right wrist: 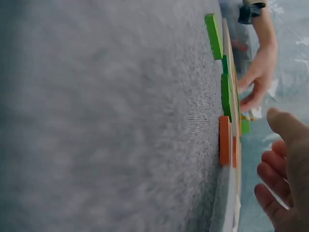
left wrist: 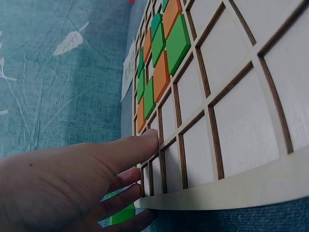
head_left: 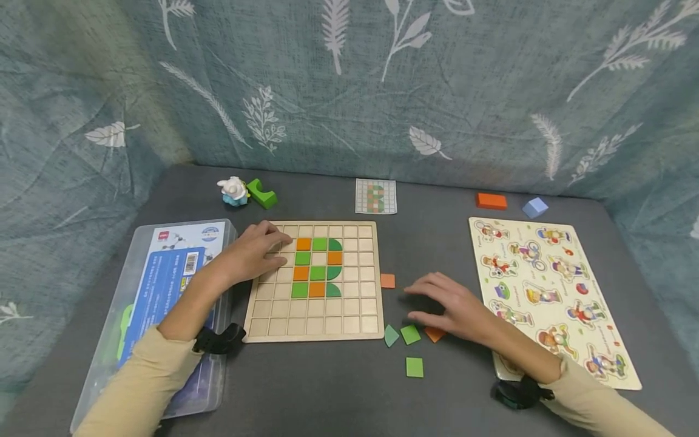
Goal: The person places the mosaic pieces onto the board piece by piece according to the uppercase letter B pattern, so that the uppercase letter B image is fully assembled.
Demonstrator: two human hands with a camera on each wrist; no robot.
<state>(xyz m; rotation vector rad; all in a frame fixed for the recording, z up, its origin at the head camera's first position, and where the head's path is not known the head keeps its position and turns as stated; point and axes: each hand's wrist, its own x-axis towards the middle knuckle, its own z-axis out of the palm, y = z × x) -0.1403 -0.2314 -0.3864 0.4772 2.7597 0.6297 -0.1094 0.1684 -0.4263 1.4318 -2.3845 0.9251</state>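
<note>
Board (head_left: 314, 315) sits mid-table with a partial green/orange pattern (head_left: 318, 267) in its upper-middle cells. Left hand (head_left: 255, 252) rests on the board's 9 o'clock edge, fingers straight and flat, gripping nothing. Right hand (head_left: 459, 306) hovers above the loose tiles at the board's 4 o'clock, fingers spread and relaxed, holding nothing as far as I can tell. Loose pieces: orange tile (head_left: 388, 280) at the board's 3 o'clock, green tile (head_left: 411, 334) just beside a teal piece (head_left: 391, 335), orange piece (head_left: 434, 333) partly under the right hand, another green tile (head_left: 414, 367) at 6 o'clock of those. Risks, my read: the tiles are thin and flat on felt-like cloth, so a pinch could slip or flick a neighbour; the left hand's weight on the edge could shift the board and jog placed tiles. Head view gives the full layout plus the pattern card (head_left: 375, 196) at 12 o'clock. Left wrist view shows fingertips (left wrist: 145, 142) touching the grid ribs, which head view cannot resolve. Right wrist view shows tile thickness edge-on (right wrist: 225, 140) and the palm clear of the cloth.
</note>
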